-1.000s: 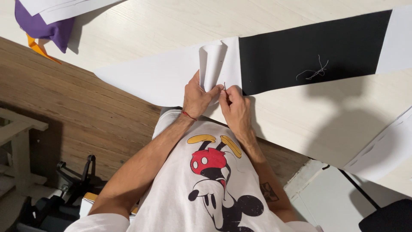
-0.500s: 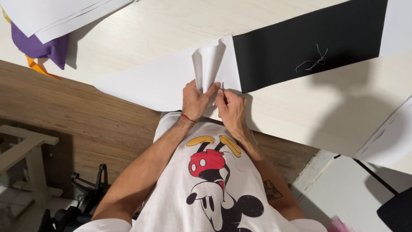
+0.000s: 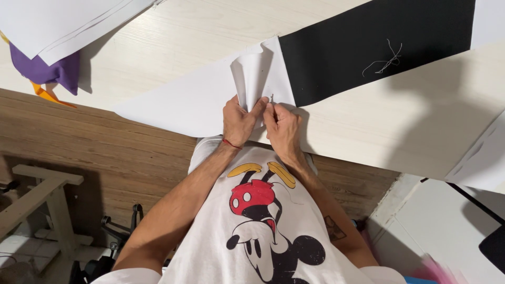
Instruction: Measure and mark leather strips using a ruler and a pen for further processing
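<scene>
Head view, looking down at two bare hands at the near edge of a pale wooden table [image 3: 158,47].

Left hand [image 3: 239,120], red cord at the wrist, closed in a pinch on the raised fold of a white cloth [image 3: 200,100], thumb tip pressed along the crease. Right hand [image 3: 284,126] just beside it, fingers drawn narrow around a thin needle [image 3: 271,99] standing upright at the fold; fingertips of both hands nearly touching.

White cloth lying flat along the near edge of the table, tapering to a point toward the left, puckered upward where pinched. Black cloth [image 3: 368,47] joined to it on the right, running toward the far right corner, with a loose tangle of pale thread [image 3: 386,59] resting on its surface, well apart from the hands.

White sheets [image 3: 63,21] at the far left corner, overlapping a purple cloth [image 3: 47,71] with an orange scrap [image 3: 47,94] at the table edge. Another white sheet [image 3: 481,158] at the right edge.

Below the table edge: brown wood-grain floor [image 3: 105,142] and a white printed shirt [image 3: 263,226].
</scene>
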